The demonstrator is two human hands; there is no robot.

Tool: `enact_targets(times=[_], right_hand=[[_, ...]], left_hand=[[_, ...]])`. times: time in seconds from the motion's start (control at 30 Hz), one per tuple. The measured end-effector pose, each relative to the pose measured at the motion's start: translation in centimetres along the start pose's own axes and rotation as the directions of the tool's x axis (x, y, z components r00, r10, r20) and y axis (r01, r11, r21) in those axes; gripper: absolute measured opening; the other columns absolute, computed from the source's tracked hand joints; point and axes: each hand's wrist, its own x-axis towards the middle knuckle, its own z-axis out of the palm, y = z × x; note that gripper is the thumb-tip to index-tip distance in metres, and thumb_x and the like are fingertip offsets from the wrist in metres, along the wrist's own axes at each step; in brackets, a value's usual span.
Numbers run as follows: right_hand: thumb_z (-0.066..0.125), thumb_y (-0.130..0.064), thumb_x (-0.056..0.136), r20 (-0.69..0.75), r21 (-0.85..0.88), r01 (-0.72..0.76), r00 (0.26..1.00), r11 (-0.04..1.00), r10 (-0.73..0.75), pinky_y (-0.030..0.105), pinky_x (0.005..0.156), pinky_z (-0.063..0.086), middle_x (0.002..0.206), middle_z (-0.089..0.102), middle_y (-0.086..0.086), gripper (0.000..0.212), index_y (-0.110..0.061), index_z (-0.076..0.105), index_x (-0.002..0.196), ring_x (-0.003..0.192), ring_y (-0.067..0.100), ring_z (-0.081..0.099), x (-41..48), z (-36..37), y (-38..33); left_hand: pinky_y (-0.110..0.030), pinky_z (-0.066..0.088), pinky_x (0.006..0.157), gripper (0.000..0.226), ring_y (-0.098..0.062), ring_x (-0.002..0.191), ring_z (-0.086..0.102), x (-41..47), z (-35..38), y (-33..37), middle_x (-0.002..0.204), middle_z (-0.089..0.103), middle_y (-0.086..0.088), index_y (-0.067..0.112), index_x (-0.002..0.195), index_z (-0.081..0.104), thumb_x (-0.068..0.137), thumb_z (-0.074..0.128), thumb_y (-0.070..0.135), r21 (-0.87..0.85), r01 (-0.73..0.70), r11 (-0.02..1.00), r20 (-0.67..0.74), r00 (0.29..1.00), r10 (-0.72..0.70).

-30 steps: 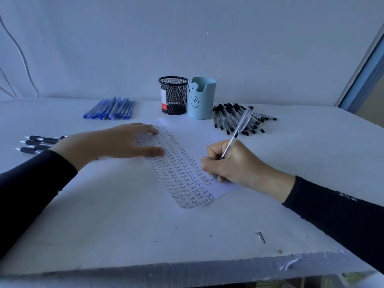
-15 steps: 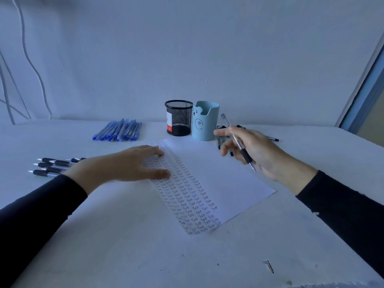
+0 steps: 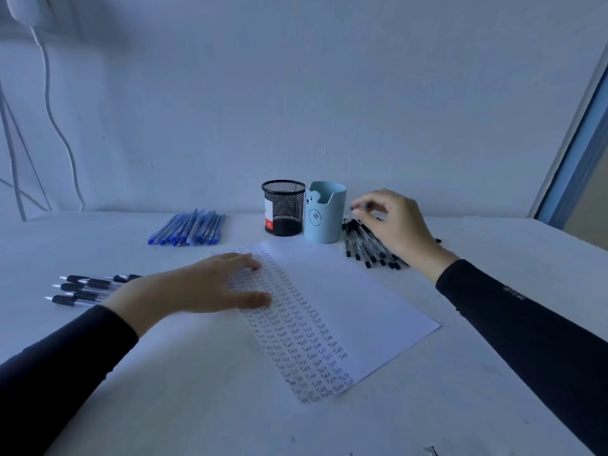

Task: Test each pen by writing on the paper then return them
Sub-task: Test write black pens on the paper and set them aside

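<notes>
My left grip (image 3: 204,286) lies flat, fingers straight, on the left edge of the paper (image 3: 355,297). I press there so the sheet cannot skate across the worktop (image 3: 444,406) when a nib drags over it. The sheet sits slantwise in front of me, its left part filled with rows of the word "Test" and its right part blank, which suits a writing hand coming in from the right.

My right grip (image 3: 396,225) is off the paper, raised over the heap of black pens (image 3: 365,250) lying just right of the pale blue holder (image 3: 325,213). Its fingers are curled, with thumb and forefinger drawn together at something small and dark. That could be the end of a pen, but the spot is blurred, so I cannot tell whether I have hold of one or am pinching air above the heap.

The mesh cup (image 3: 283,209) touches the blue holder, and neither shows any pens inside. The blue pens (image 3: 187,230) lie in their own bunch at the back left. A few dark-barrelled pens (image 3: 82,287) rest beside my left wrist. I judge the sorts are kept in separate groups so that each pen goes back to its own kind.
</notes>
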Motion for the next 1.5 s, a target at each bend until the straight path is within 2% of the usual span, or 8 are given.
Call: enact_targets(times=[0.13, 0.3, 0.4, 0.53, 0.77, 0.9, 1.1, 1.5], right_hand=[[0.06, -0.02, 0.089, 0.132, -0.384, 0.068, 0.991, 0.921, -0.018, 0.027, 0.066, 0.037, 0.087, 0.06, -0.006, 0.015, -0.016, 0.071, 0.099, 0.082, 0.018, 0.056, -1.8, 2.2, 1.0], [0.038, -0.06, 0.089, 0.282, -0.51, 0.005, 0.946, 0.86, 0.162, 0.033, 0.099, 0.033, 0.124, 0.064, -0.003, 0.056, -0.027, 0.068, 0.122, 0.122, 0.021, 0.05, -2.4, 2.5, 0.6], [0.046, -0.054, 0.093, 0.274, -0.468, -0.002, 0.95, 0.884, 0.147, 0.035, 0.106, 0.03, 0.137, 0.056, -0.006, 0.051, -0.025, 0.06, 0.133, 0.13, 0.018, 0.043, -2.6, 2.2, 0.2], [0.058, -0.032, 0.091, 0.269, -0.303, 0.049, 0.963, 0.952, 0.036, 0.028, 0.084, 0.042, 0.111, 0.065, -0.009, 0.027, -0.023, 0.071, 0.114, 0.106, 0.017, 0.056, -3.8, 2.3, -1.1], [0.059, -0.028, 0.093, 0.378, -0.099, 0.118, 0.923, 0.988, -0.072, 0.028, 0.091, 0.046, 0.112, 0.061, -0.014, 0.039, -0.032, 0.058, 0.131, 0.103, 0.0, 0.051, -5.7, 2.8, -3.1], [0.059, -0.027, 0.092, 0.424, -0.049, 0.077, 0.904, 0.996, -0.049, 0.033, 0.091, 0.048, 0.11, 0.057, -0.02, 0.046, -0.041, 0.051, 0.136, 0.101, 0.003, 0.054, -5.6, 2.7, -2.8], [0.057, -0.028, 0.093, 0.47, -0.001, 0.068, 0.881, 0.998, -0.059, 0.035, 0.092, 0.049, 0.112, 0.055, -0.025, 0.046, -0.047, 0.048, 0.134, 0.103, -0.002, 0.054, -5.5, 2.6, -2.4], [0.055, -0.022, 0.092, 0.389, 0.025, 0.163, 0.907, 0.986, -0.16, 0.042, 0.08, 0.055, 0.104, 0.062, -0.02, 0.035, -0.035, 0.063, 0.123, 0.092, 0.004, 0.062, -5.3, 2.2, -2.2]], left_hand=[[-0.038, 0.033, 0.113, 0.108, -0.013, 0.132, 0.037, 0.0, 0.0, 0.1, 0.152, 0.031, 0.014, 0.041, 0.143, 0.037, 0.05, 0.044, 0.095, -0.009, -0.006, 1.0, 0.009, 1.0, 0.006], [-0.04, 0.03, 0.115, 0.11, -0.014, 0.135, 0.035, 0.1, 0.0, 0.0, 0.153, 0.031, 0.013, 0.041, 0.143, 0.036, 0.049, 0.042, 0.097, -0.007, -0.014, 1.0, 0.008, 1.0, 0.015], [-0.042, 0.028, 0.117, 0.103, -0.015, 0.138, 0.031, 0.1, 0.1, -0.2, 0.154, 0.029, 0.012, 0.041, 0.144, 0.036, 0.057, 0.045, 0.095, -0.003, -0.019, 1.0, 0.009, 1.0, 0.019], [-0.038, 0.015, 0.117, 0.08, -0.007, 0.144, 0.019, -0.3, -0.6, -0.5, 0.156, 0.024, 0.018, 0.043, 0.144, 0.035, 0.074, 0.042, 0.083, 0.017, -0.061, 0.998, -0.035, 0.997, 0.061], [-0.014, 0.041, 0.091, 0.022, -0.008, 0.106, 0.063, -1.3, -4.5, -4.6, 0.108, 0.067, 0.012, 0.033, 0.108, 0.069, 0.092, 0.064, 0.02, 0.011, -0.003, 1.0, -0.281, 0.96, 0.006], [-0.018, 0.046, 0.084, 0.008, 0.005, 0.084, 0.063, -2.2, -5.7, -5.7, 0.089, 0.069, 0.019, 0.037, 0.091, 0.075, 0.085, 0.073, 0.032, -0.019, 0.086, 0.996, -0.187, 0.978, -0.088], [-0.019, 0.045, 0.084, 0.01, 0.006, 0.083, 0.062, -2.1, -6.0, -5.8, 0.086, 0.072, 0.02, 0.04, 0.078, 0.077, 0.07, 0.083, 0.04, -0.035, 0.068, 0.997, -0.076, 0.995, -0.071], [-0.014, 0.04, 0.078, 0.015, -0.008, 0.085, 0.062, -0.6, -4.7, -6.8, 0.094, 0.071, 0.006, 0.027, 0.101, 0.076, 0.087, 0.071, 0.021, 0.082, 0.136, 0.987, -0.283, 0.953, -0.108]])
